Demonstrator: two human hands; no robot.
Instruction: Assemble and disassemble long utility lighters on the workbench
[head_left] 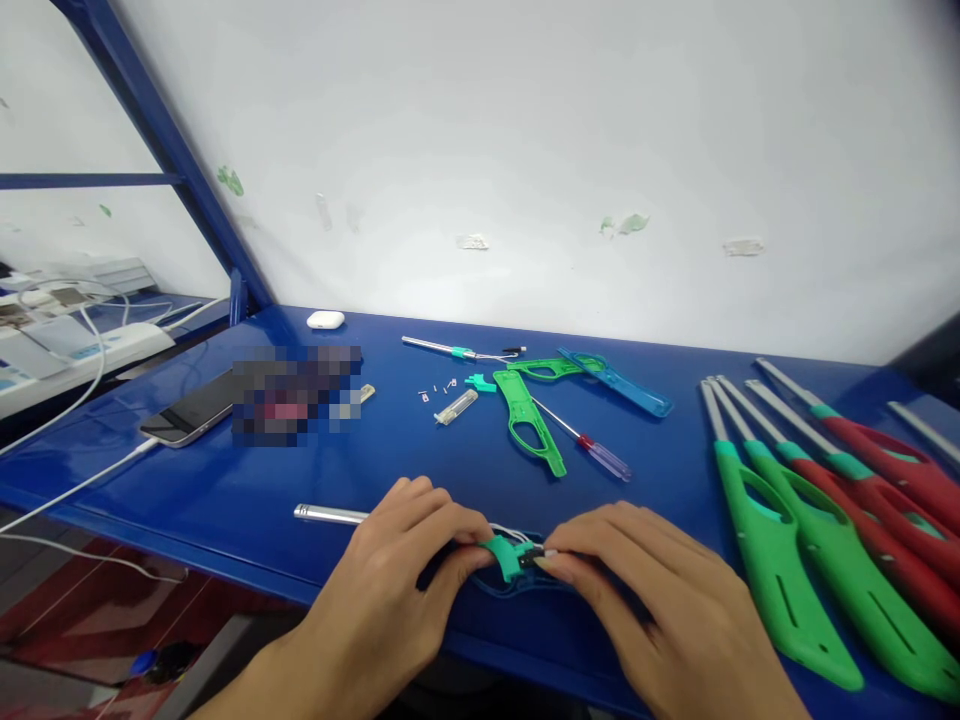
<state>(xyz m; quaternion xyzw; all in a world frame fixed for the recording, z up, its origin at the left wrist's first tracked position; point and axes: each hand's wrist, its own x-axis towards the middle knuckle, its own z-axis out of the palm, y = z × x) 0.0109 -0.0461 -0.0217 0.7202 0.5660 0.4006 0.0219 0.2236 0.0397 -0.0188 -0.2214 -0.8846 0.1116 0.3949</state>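
Observation:
My left hand (397,570) and my right hand (660,600) meet at the near edge of the blue table (247,500). Between their fingertips sits a small teal trigger piece (501,556) with a black part and thin white wires. It lies on a blue lighter half-shell (517,588), mostly hidden under my hands. A metal nozzle tube (326,514) sticks out to the left from beneath my left hand. Both hands have fingers curled and pinched on the assembly.
Farther back lie a green shell (529,420), a blue shell (622,385), a red-handled screwdriver (592,448), a tube with wires (450,350), small parts (454,405). Finished green and red lighters (817,530) lie at right. A phone (187,412) and earbud case (325,320) lie at left.

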